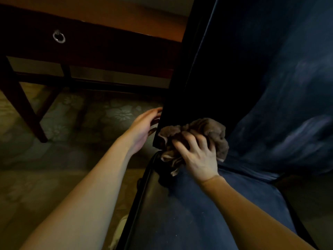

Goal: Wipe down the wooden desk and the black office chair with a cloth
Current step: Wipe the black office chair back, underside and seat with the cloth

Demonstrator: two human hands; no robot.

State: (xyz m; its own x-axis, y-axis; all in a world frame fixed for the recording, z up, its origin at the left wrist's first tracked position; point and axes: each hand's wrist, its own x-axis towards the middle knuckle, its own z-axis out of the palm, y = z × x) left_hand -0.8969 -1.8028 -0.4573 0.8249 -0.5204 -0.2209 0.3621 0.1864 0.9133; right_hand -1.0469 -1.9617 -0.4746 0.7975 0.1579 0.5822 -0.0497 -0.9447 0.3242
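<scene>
Desk (pixel 111 49): dark wood, up and to the left of the chair, well apart from both hands; a ring pull (pixel 59 37) hangs on its drawer front.
Carpet (pixel 54 159): pale flower pattern, under the desk and left of the chair.
Left hand (pixel 144 126): at the left edge of the chair back, fingers close together and curled round that edge; the fingertips are hidden behind it.
Chair (pixel 252 78): black, fills the right side; back upright, seat running toward the camera.
Cloth (pixel 214 130): brown, bunched up, pressed where the chair back meets the seat, near the left edge.
Right hand (pixel 198 154): on top of the cloth, fingers spread and bent, pushing it against the chair.
</scene>
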